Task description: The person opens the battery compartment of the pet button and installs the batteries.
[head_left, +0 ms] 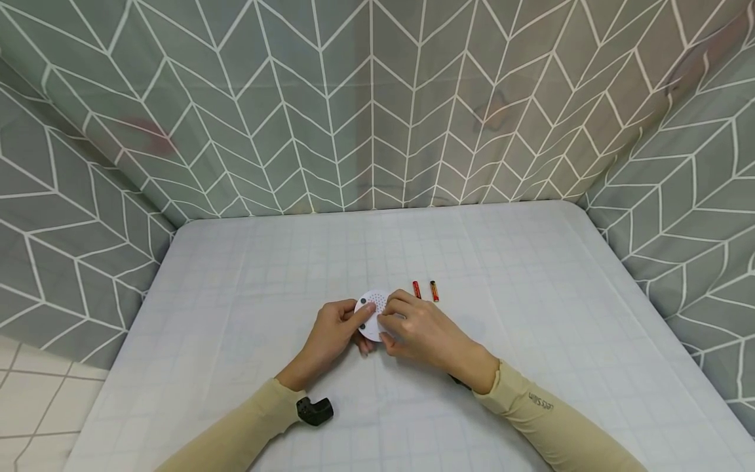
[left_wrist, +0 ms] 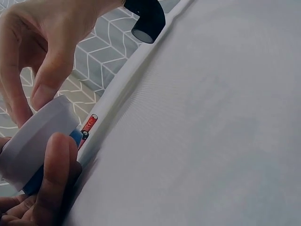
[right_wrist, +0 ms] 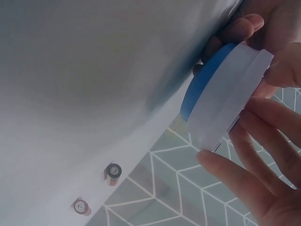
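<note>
A round white device (head_left: 374, 300) has a face with many small holes and dark round spots; the wrist views show blue (right_wrist: 205, 77) on its other side. My left hand (head_left: 336, 331) grips it from the left, thumb lying over the face and fingers round behind. From the right, my right hand (head_left: 421, 328) reaches over, its fingertips touching the face and rim. In the right wrist view these fingers (right_wrist: 261, 141) are only slightly bent. Just beyond the right hand lie two small cylindrical batteries, a red one (head_left: 416, 289) and a black-and-orange one (head_left: 434, 291).
A white cloth with a faint grid covers the table (head_left: 283, 262). Grey curtains (head_left: 366, 118) with white zigzag lines hang behind and on both sides. On the left sleeve sits a black wrist camera (head_left: 315, 412). Pale floor tiles (head_left: 41, 393) show at lower left.
</note>
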Demonstrator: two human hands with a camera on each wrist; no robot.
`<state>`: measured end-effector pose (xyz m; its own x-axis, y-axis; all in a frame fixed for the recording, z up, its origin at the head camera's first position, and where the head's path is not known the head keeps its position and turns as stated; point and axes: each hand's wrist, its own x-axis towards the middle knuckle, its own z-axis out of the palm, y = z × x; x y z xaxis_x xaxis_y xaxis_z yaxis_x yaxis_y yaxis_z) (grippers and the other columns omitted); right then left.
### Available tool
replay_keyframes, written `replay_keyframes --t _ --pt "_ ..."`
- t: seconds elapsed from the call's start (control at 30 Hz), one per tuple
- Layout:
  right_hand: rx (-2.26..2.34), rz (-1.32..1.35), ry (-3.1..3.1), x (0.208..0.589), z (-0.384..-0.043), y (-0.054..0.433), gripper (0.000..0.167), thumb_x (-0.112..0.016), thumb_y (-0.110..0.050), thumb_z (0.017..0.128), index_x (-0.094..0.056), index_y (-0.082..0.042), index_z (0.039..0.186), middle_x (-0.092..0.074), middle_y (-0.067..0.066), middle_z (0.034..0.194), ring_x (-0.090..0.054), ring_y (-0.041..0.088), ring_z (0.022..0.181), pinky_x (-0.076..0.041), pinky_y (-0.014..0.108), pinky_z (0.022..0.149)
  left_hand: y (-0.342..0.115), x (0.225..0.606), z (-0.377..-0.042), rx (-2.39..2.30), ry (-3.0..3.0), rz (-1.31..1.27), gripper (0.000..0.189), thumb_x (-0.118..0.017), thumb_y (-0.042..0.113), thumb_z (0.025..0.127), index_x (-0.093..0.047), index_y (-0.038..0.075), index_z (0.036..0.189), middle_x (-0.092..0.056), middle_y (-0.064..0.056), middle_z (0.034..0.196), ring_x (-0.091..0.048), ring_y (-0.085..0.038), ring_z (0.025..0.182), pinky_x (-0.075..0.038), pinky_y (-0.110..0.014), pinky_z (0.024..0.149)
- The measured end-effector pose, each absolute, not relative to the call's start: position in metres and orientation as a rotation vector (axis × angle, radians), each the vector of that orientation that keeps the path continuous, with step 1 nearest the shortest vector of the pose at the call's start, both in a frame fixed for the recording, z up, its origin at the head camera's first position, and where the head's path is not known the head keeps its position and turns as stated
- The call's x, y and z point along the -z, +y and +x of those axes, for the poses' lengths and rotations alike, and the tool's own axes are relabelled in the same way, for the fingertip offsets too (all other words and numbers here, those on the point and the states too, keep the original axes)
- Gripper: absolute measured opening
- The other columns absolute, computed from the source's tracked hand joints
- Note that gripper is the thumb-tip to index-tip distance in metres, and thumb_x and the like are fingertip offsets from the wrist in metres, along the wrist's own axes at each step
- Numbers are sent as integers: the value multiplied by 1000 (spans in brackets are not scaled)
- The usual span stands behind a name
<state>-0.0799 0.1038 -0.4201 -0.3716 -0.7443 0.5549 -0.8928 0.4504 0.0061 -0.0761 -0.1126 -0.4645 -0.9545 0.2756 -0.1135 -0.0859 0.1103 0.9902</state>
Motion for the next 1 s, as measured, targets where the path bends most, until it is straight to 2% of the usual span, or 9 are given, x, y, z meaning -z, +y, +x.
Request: replay_keyframes --t 0.73,1.0 --pt "-448 1386 -2167 421 -82 102 14 -83 -7 76 -77 -10 88 -68 -1 88 -67 15 90 -58 21 73 -113 463 -77 -1918 2139 181 43 -67 42 104 -69 0 94 -72 -13 62 -70 -24 50 -59 -28 53" --pt "-467 1367 -2253 420 -82 107 20 -89 -23 83 -75 -12 92 -67 -2 93 -65 15 94 -58 22 75 -112 464 -77 -1936 2108 165 45 -67 40 105 -67 -3 93 -72 -16 63 -70 -23 49 -61 -32 52"
